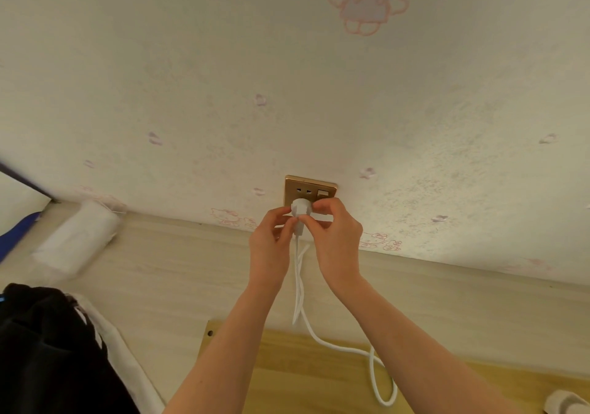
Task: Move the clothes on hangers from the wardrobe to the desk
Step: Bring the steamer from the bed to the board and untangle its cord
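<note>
The black clothes [48, 350] lie bunched at the lower left on a white cloth [111, 346], well apart from the fingers [323, 207] and down to their left. No hanger shows. The heap's long axis runs roughly from the bottom edge up toward the wall, though which end is the collar cannot be told. Both forearms reach up over the pale desk [178, 273]. The left hand [271, 244] and right hand [336, 238] pinch a white plug [299, 210] between curled fingers, pressed against a gold socket [311, 187]. From under the fingers a white cable [301, 289] hangs down and loops over a yellow board [319, 372]. A white roll [76, 238] lies far left of them.
</note>
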A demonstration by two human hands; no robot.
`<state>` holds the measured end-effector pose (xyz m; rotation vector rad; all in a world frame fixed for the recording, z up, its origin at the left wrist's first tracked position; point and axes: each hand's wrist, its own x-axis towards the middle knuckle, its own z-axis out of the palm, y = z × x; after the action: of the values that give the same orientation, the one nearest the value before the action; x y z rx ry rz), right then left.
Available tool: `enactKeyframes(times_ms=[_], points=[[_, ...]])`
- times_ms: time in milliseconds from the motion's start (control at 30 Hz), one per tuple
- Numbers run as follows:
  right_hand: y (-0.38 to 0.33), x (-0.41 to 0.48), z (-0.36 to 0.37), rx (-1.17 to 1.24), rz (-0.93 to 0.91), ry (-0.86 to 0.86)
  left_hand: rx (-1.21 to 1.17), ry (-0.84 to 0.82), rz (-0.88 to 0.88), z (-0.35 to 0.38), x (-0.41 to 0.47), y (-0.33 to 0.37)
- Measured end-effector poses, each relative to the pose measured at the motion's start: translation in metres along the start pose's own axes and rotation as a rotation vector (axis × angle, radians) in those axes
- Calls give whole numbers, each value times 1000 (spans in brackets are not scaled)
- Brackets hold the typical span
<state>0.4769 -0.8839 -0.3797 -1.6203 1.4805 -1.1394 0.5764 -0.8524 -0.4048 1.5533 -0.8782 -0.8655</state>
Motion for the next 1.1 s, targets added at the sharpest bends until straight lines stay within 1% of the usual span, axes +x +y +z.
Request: enactKeyframes(times_ms=[167,467,600,867,1100], points=[[4,-1,1,20,93,-30,-24,-6,-18,3,2,-3],[7,5,7,-3,111,-19,-53,-31,-26,2,9,-9],[8,6,3,-67,71,-34,6,-17,6,1,8,-8],[5,-8,-30,-305,30,-203,149,50,-34,-7,-12,-8],[12,-61,-90,-484,-24,-393,304,43,-5,-12,-82,1]])
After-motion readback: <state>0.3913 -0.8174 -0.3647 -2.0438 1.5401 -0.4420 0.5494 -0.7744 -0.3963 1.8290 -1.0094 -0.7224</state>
